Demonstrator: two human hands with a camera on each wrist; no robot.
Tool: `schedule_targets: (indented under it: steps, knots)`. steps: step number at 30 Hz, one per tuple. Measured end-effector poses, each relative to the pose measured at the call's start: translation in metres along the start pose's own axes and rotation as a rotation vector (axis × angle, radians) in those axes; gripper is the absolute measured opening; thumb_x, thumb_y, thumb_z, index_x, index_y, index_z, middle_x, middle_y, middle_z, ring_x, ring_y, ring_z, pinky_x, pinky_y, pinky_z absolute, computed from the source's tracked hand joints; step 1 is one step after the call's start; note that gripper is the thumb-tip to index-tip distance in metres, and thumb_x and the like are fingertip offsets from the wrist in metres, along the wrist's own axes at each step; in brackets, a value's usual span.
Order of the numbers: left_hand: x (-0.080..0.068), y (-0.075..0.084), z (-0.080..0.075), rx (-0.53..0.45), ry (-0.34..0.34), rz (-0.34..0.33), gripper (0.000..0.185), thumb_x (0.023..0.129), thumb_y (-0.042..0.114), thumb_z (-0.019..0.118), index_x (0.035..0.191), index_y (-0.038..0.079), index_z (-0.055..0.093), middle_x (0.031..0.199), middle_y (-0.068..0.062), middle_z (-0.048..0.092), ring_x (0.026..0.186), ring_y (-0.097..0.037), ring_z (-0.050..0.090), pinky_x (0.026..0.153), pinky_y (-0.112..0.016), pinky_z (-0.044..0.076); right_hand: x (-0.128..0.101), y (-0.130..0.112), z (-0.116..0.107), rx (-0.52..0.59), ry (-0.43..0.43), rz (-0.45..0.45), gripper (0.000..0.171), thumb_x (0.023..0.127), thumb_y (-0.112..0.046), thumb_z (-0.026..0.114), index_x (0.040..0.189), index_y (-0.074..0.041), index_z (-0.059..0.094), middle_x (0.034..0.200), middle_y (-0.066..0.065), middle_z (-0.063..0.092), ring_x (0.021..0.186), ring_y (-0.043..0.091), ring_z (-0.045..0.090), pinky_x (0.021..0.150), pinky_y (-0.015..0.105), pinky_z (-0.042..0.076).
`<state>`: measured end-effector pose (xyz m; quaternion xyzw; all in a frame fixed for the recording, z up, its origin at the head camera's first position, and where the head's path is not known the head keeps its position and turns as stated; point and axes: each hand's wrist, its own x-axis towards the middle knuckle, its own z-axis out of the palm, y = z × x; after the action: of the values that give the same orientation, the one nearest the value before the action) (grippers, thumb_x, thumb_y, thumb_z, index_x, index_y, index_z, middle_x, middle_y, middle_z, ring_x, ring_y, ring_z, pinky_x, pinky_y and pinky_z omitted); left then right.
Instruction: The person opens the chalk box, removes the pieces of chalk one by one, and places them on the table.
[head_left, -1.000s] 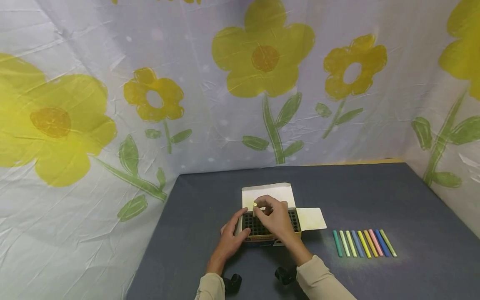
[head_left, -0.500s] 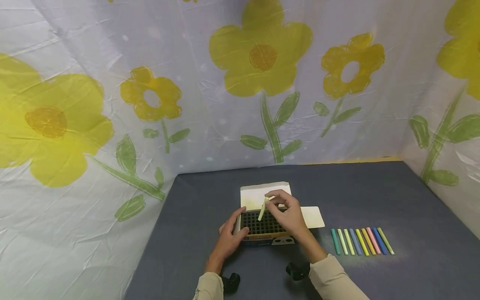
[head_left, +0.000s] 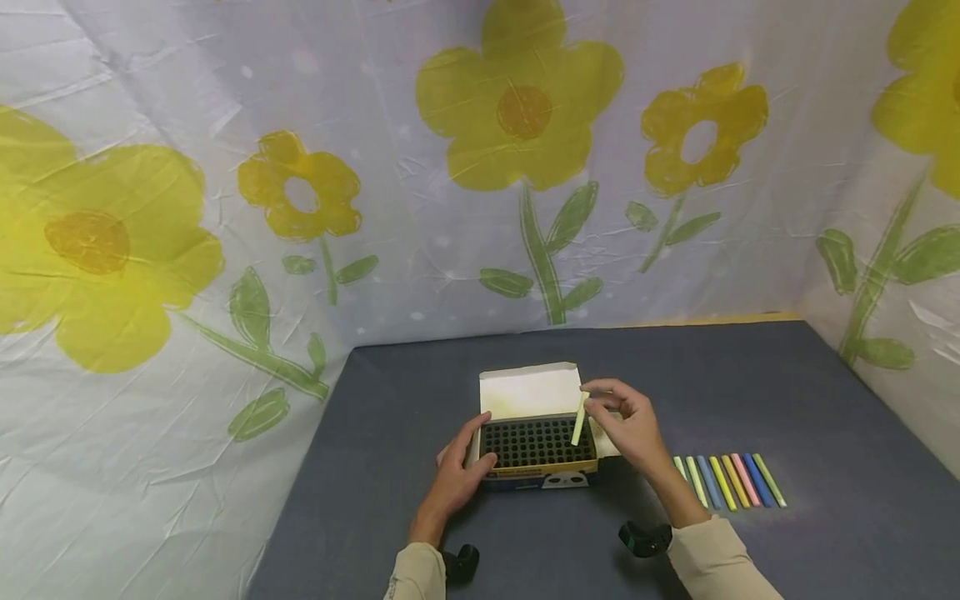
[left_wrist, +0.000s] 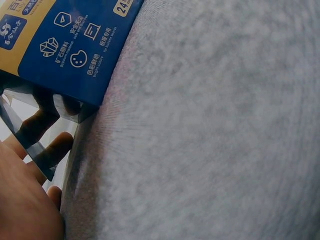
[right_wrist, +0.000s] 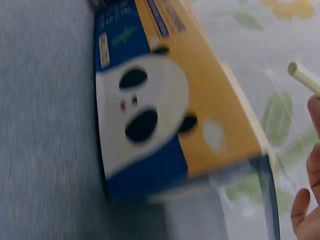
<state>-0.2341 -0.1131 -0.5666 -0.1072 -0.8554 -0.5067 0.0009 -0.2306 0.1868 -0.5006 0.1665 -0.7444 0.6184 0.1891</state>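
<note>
My right hand (head_left: 632,427) pinches a pale yellow-green chalk stick (head_left: 579,423) between thumb and fingertips. The stick hangs nearly upright over the right end of an open chalk box (head_left: 540,472). Inside the box is a black holder (head_left: 528,442) with rows of round holes. My left hand (head_left: 453,477) grips the box's left end, thumb at the front edge and a finger reaching to the back. A blue and yellow box side (left_wrist: 75,55) shows in the left wrist view. In the right wrist view, the chalk's lower end (right_wrist: 301,75) stands out beyond the fingers, beside a printed panda (right_wrist: 145,105).
To the right, several coloured chalk sticks (head_left: 734,483) lie side by side on the dark table (head_left: 405,392). The box's white lid (head_left: 525,392) stands raised at the back, and a side flap (head_left: 603,442) sticks out right. A flower-printed curtain (head_left: 420,250) hangs behind.
The right hand has lifted the pale chalk stick from the left part of the holder and carried it right, to the box's right end. The left hand stays on the box.
</note>
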Motion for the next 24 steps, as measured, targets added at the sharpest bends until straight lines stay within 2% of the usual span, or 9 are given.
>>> schedule_targets:
  steps: [5, 13, 21, 24]
  knots:
    - [-0.001, 0.001, 0.0, 0.0, 0.002, -0.01, 0.062, 0.094, 0.032, 0.064, 0.148, 0.054, 0.042, 0.16, 0.003, 0.042, 0.15, -0.045, 0.023, 0.103, -0.073, 0.033, -0.007, 0.005, -0.025, -0.02, -0.018, 0.006, 0.022, 0.098, 0.001, 0.061, 0.118, 0.008, 0.066, 0.086, 0.008, 0.077, 0.09, 0.006, 0.067, 0.088, 0.028, 0.049]
    - [-0.001, 0.0, -0.001, -0.007, 0.003, -0.015, 0.062, 0.094, 0.033, 0.064, 0.148, 0.054, 0.042, 0.16, 0.002, 0.043, 0.148, -0.046, 0.024, 0.1, -0.072, 0.035, -0.019, 0.009, -0.061, -0.143, -0.033, 0.081, 0.023, 0.1, -0.006, 0.062, 0.12, 0.002, 0.069, 0.082, 0.002, 0.076, 0.087, 0.007, 0.065, 0.079, 0.03, 0.045]
    - [-0.001, 0.0, 0.0, -0.002, 0.008, 0.008, 0.062, 0.094, 0.032, 0.064, 0.148, 0.053, 0.042, 0.16, 0.003, 0.042, 0.149, -0.043, 0.027, 0.103, -0.073, 0.033, -0.033, 0.016, -0.098, -0.283, -0.029, 0.159, 0.026, 0.102, -0.012, 0.061, 0.124, -0.001, 0.068, 0.083, -0.003, 0.075, 0.096, -0.002, 0.062, 0.087, 0.022, 0.046]
    - [0.0, 0.0, 0.0, 0.001, 0.011, 0.009, 0.063, 0.094, 0.031, 0.064, 0.148, 0.053, 0.042, 0.16, 0.003, 0.042, 0.149, -0.043, 0.027, 0.104, -0.073, 0.033, -0.039, 0.017, -0.116, -0.316, -0.03, 0.188, 0.027, 0.102, -0.014, 0.061, 0.126, -0.002, 0.068, 0.085, -0.004, 0.075, 0.094, -0.005, 0.06, 0.085, 0.02, 0.045]
